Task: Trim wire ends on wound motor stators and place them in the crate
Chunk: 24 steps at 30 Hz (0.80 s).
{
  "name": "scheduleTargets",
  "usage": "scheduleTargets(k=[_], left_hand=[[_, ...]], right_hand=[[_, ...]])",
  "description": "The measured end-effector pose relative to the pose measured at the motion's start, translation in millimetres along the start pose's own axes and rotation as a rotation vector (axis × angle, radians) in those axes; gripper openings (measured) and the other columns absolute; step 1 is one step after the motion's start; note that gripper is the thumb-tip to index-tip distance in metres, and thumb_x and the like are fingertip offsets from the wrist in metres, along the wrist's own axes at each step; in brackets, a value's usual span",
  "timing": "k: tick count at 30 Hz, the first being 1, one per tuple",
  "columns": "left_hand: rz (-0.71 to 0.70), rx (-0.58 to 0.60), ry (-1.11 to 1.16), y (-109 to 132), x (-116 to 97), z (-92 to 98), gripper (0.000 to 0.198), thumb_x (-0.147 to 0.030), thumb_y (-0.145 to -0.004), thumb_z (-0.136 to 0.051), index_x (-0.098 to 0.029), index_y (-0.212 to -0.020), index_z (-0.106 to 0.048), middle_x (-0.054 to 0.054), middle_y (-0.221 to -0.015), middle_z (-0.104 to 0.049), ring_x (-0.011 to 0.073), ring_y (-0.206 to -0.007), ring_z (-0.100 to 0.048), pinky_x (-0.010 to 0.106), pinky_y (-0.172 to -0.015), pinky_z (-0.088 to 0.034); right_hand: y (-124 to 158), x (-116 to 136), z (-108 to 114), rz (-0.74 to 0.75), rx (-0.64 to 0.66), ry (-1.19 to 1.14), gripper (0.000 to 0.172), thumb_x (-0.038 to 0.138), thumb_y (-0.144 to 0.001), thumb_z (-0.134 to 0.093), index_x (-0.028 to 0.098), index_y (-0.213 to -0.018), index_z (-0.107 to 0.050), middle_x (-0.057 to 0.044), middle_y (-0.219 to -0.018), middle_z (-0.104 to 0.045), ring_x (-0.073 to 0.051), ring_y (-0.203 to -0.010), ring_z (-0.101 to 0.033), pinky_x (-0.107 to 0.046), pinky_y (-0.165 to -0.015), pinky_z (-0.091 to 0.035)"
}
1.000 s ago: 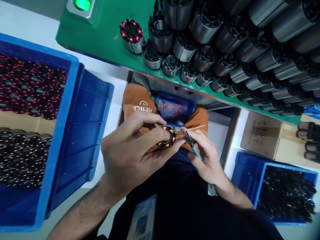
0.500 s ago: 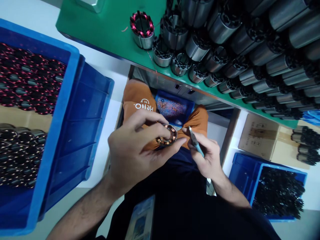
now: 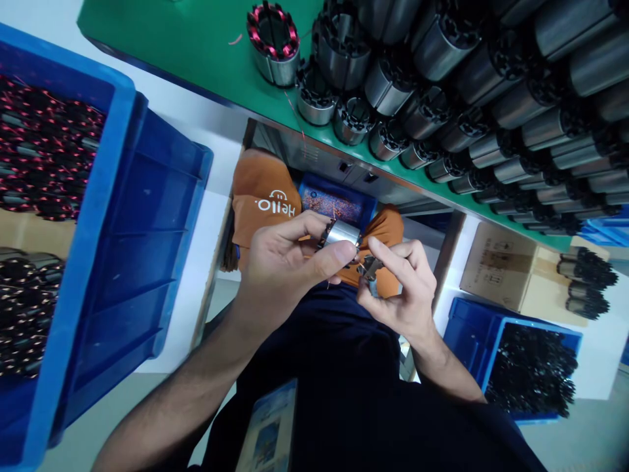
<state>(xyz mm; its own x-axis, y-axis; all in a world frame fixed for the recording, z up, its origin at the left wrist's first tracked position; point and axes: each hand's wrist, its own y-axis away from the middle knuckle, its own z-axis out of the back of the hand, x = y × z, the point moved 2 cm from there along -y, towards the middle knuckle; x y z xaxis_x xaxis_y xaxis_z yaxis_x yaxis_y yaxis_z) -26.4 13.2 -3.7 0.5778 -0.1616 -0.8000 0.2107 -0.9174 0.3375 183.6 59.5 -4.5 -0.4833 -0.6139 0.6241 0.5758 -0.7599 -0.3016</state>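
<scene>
Turned side-on since earlier: metal ring (image 3: 344, 232) | pinched in left hand (image 3: 287, 262) | right hand (image 3: 405, 288) holds pliers (image 3: 372, 269) just beside its end

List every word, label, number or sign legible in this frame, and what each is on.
"Hello.", with a smiley sign beside it: white print on the orange trouser leg.
Cardboard box at right: lines of print and small symbols, too small to read.
Card against the dark top: too blurred to read.
No other text is legible.
</scene>
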Motion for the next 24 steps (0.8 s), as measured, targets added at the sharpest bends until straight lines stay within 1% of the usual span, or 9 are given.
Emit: scheduleTargets(k=[5,9,13,15,18,20,21,23,24], left_hand=[[0.013,0.016,0.002,2,0,-3.0,0.028,-0.045,-0.084,-0.106,-0.025,-0.084,-0.087,0.001,-0.088,-0.073,0.0125,-0.072,-0.070,0.017,-0.057,-0.065],[0.024,0.012,0.003,4,0,-2.6,0.027,-0.045,-0.083,-0.106,-0.026,-0.084,-0.087,0.001,-0.091,-0.074,0.0123,-0.073,-0.070,0.017,-0.057,-0.065],[0.035,0.030,0.022,2,5,-3.1,0.022,-0.038,-0.084,-0.105,-0.026,-0.084,-0.087,-0.001,-0.092,-0.073,0.0111,-0.073,-0.069,0.017,-0.058,-0.065],[-0.001,0.003,0.013,0,10,-3.8,0.019,-0.035,-0.086,-0.103,-0.026,-0.084,-0.086,-0.001,-0.092,-0.073,0.0107,-0.074,-0.070,0.017,-0.059,-0.065],[-0.084,-0.120,-0.015,-4,15,0.9,0.025,-0.038,-0.086,-0.103,-0.023,-0.083,-0.084,0.000,-0.090,-0.073,0.0124,-0.077,-0.072,0.018,-0.062,-0.064],[-0.091,-0.186,-0.037,-4,15,15.9,0.035,-0.048,-0.083,-0.105,-0.022,-0.083,-0.082,0.001,-0.089,-0.074,0.0145,-0.076,-0.072,0.022,-0.062,-0.065],[-0.098,-0.202,-0.056,-1,12,29.2,0.039,-0.053,-0.082,-0.106,-0.022,-0.084,-0.082,0.002,-0.090,-0.074,0.0150,-0.074,-0.073,0.023,-0.061,-0.065],[-0.163,-0.227,-0.143,12,-3,67.8,0.040,-0.055,-0.083,-0.105,-0.023,-0.091,-0.082,0.003,-0.100,-0.075,0.0165,-0.080,-0.075,0.026,-0.062,-0.065],[-0.222,-0.264,-0.222,22,-17,91.7,0.038,-0.053,-0.084,-0.104,-0.023,-0.094,-0.082,0.004,-0.106,-0.075,0.0176,-0.086,-0.077,0.026,-0.064,-0.064]], right_hand=[[-3,0,0,-0.034,0.013,-0.012,0.052,0.031,-0.100,-0.079,0.037,-0.152,-0.078,-0.005,-0.101,-0.070,-0.023,-0.090,-0.064,-0.043,-0.081,-0.063],[-2,-1,0,-0.047,0.022,-0.044,0.051,0.034,-0.104,-0.080,0.038,-0.154,-0.078,-0.004,-0.100,-0.069,-0.022,-0.088,-0.064,-0.041,-0.079,-0.063],[0,-5,-1,-0.073,0.054,-0.073,0.052,0.032,-0.105,-0.079,0.040,-0.156,-0.077,-0.003,-0.099,-0.066,-0.020,-0.087,-0.064,-0.037,-0.077,-0.063],[1,-9,-2,-0.070,0.095,-0.132,0.054,0.030,-0.105,-0.079,0.039,-0.158,-0.075,-0.002,-0.098,-0.065,-0.019,-0.086,-0.064,-0.035,-0.078,-0.062],[2,-17,-4,-0.133,0.222,-0.208,0.059,0.030,-0.105,-0.076,0.036,-0.164,-0.071,-0.003,-0.102,-0.071,-0.019,-0.089,-0.068,-0.035,-0.083,-0.064],[4,-25,-5,-0.234,0.304,-0.178,0.062,0.035,-0.106,-0.072,0.031,-0.167,-0.068,-0.008,-0.123,-0.079,-0.024,-0.104,-0.075,-0.038,-0.092,-0.065],[5,-30,-5,-0.285,0.326,-0.144,0.063,0.038,-0.106,-0.070,0.029,-0.169,-0.066,-0.011,-0.138,-0.079,-0.027,-0.115,-0.077,-0.040,-0.099,-0.065],[9,-45,-7,-0.373,0.373,-0.070,0.074,0.050,-0.104,-0.070,0.028,-0.174,-0.060,-0.013,-0.156,-0.074,-0.033,-0.128,-0.077,-0.044,-0.105,-0.064],[10,-53,-8,-0.405,0.382,-0.027,0.079,0.056,-0.101,-0.069,0.028,-0.175,-0.059,-0.014,-0.154,-0.075,-0.035,-0.123,-0.079,-0.047,-0.100,-0.066]])
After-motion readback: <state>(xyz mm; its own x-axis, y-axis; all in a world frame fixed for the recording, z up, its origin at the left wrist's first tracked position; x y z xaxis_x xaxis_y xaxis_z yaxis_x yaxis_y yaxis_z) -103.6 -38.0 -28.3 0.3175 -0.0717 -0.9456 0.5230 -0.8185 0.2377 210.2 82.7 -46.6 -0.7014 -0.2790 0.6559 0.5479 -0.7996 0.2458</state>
